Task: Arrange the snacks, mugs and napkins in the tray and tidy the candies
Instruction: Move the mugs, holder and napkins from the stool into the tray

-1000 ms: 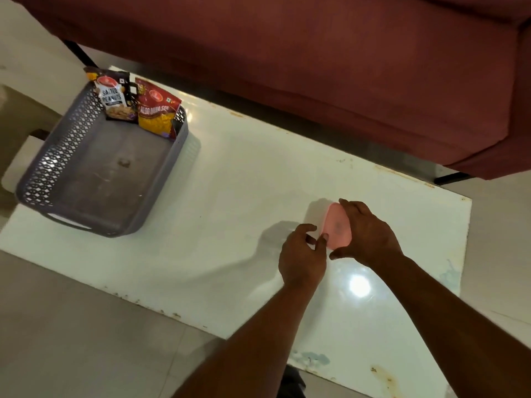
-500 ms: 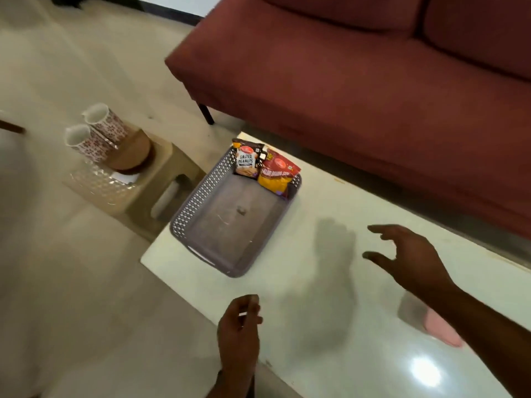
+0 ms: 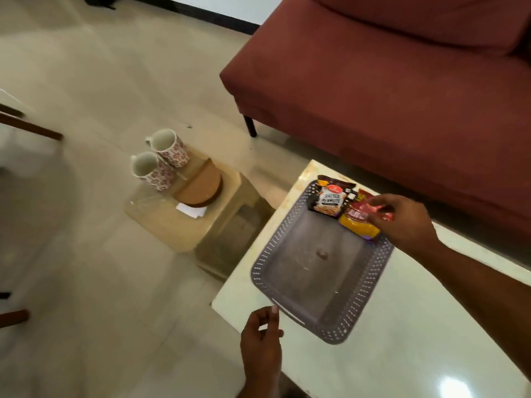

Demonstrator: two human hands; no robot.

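Two snack packets lean at the far end of the grey perforated tray, which sits on the white surface: a black peanut packet and a red-and-yellow packet. The right hand covers the second packet's right edge, thumb and fingers touching its top; whether it actually grips cannot be told. The left hand hangs loosely curled and empty near the tray's near rim, its arm cut off by the frame. Two floral mugs stand on a low stool to the left, beside a brown round object resting partly over white napkins. Motion blur softens the print.
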